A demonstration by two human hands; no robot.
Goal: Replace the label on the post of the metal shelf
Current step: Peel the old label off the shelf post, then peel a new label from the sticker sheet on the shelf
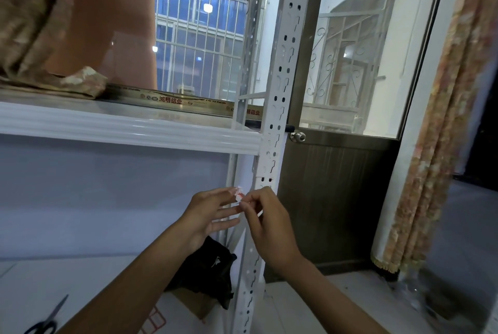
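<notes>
Both hands (213, 215) pinch a crumpled label (238, 194) beside the post (280, 107)

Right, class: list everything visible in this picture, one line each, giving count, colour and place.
label scrap: one, white and red, pinched between both hands
shelf post: one, white, perforated, centre
shelf board: one, white, left
folded fabric: one, brown, on the shelf
scissors: one, black, bottom left
black bag: one, lower shelf
door knob: one, silver, on the brown door
curtain: one, patterned orange, right
left hand: one, at the label
right hand: one, at the label
</notes>
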